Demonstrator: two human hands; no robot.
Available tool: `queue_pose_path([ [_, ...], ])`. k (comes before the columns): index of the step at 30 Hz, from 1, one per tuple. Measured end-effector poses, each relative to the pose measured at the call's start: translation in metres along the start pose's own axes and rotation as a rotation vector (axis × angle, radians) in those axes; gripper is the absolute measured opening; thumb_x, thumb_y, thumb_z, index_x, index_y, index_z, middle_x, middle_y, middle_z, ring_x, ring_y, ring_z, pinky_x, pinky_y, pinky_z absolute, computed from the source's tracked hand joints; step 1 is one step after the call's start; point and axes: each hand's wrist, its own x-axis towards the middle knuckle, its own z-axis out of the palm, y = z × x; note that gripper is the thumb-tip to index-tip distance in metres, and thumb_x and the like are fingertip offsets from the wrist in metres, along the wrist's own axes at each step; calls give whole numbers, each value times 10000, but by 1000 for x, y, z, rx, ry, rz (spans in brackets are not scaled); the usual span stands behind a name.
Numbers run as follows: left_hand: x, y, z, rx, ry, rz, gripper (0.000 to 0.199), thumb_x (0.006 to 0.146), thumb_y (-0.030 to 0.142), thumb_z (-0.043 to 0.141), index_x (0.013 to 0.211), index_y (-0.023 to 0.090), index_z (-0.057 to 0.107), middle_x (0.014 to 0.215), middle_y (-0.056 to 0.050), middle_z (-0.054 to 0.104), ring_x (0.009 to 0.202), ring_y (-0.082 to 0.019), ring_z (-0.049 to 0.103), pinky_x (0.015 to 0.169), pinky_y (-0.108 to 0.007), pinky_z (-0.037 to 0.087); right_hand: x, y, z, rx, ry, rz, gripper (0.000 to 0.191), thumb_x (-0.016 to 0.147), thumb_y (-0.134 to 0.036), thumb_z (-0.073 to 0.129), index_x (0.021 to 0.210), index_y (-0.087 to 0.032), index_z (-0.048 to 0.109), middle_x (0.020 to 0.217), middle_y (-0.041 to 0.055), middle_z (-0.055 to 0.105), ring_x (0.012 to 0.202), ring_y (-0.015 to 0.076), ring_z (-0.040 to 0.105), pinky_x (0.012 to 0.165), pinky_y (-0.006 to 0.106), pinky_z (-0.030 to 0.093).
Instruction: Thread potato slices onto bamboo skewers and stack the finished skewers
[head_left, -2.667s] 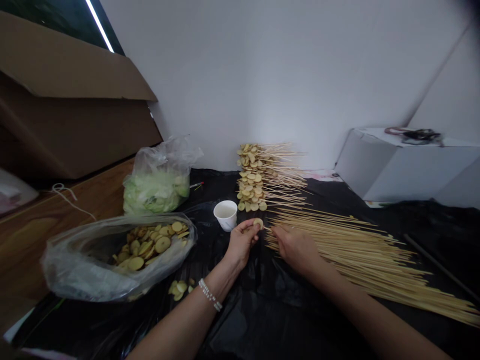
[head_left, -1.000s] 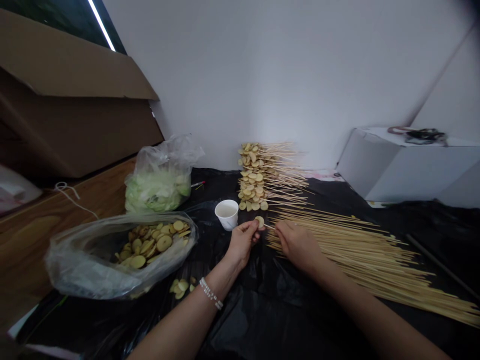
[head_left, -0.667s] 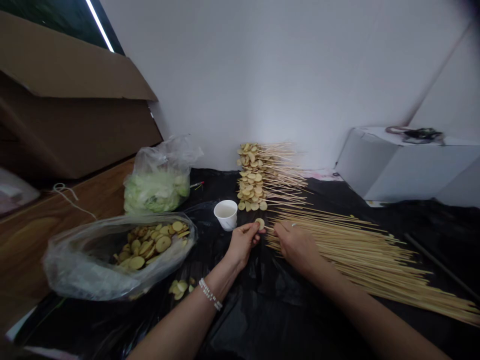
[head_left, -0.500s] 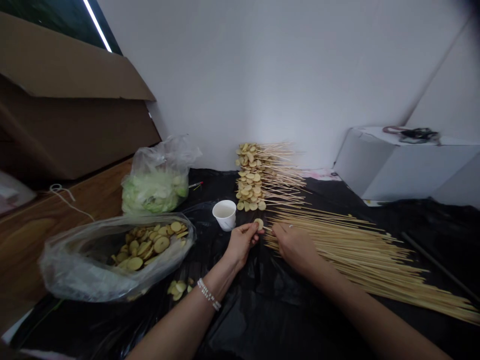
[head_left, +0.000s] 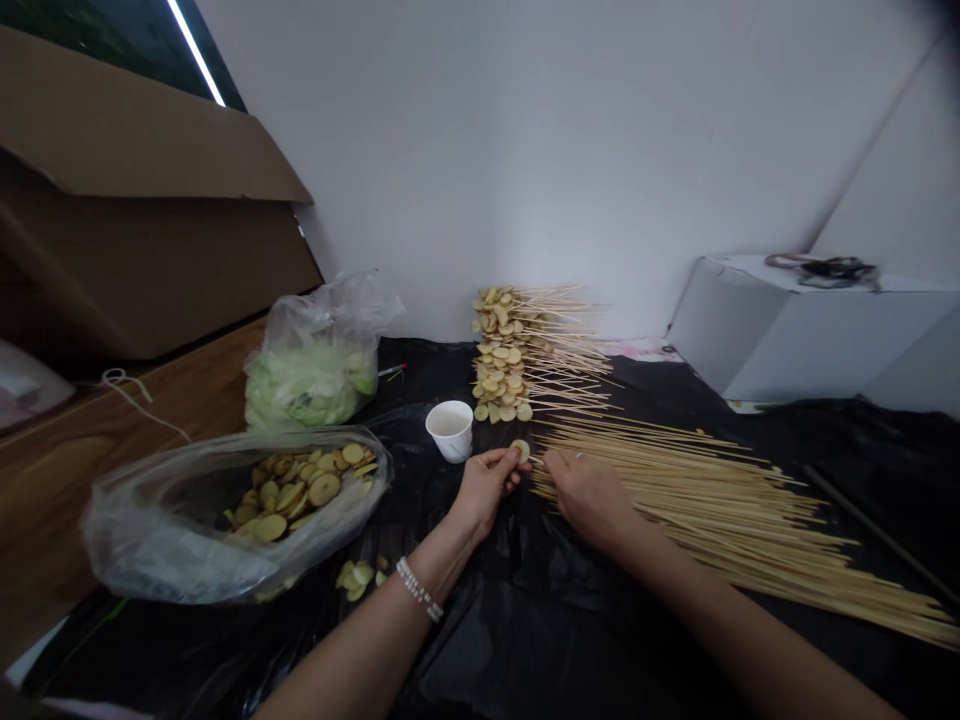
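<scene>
Between the thumb and fingers of my left hand is a round potato slice, held up on its edge. Just right of it, my right hand is closed on a thin bamboo skewer, mostly hidden by the fingers, pointing at the slice. Under and beside that hand lies a wide spread of bare bamboo skewers. Beyond both hands, skewers threaded with potato slices are stacked in a pile, their sticks pointing right. A clear plastic bag at the left lies open around loose potato slices.
A white cup stands beyond my left hand. Behind the open bag is a tied bag of pale green pieces. A few slices lie on the black plastic sheet. A cardboard box and a white box flank the wall.
The potato slice and my left fingertips have moved very slightly right, closer to my right hand. Everything else looks the same.
</scene>
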Motion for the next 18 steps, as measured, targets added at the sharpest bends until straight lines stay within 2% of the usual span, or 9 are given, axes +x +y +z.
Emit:
queue_pose_path([
  [10, -1, 1, 0, 5, -38, -2, 393, 567, 444, 798, 735, 101, 703, 700, -75, 684, 495, -38, 436, 452, -165, 285, 2, 4, 11, 58, 98, -7, 166, 848, -88, 409, 859, -176, 550, 803, 55, 614, 756, 168, 537, 618, 284, 245],
  [18, -1, 0, 0, 35, -77, 12, 406, 582, 475, 780, 728, 104, 706, 713, -74, 678, 503, -44, 439, 458, -178, 284, 1, 5, 11, 50, 44, 16, 162, 854, -104, 408, 870, -179, 551, 791, 47, 635, 684, 167, 541, 581, 293, 214],
])
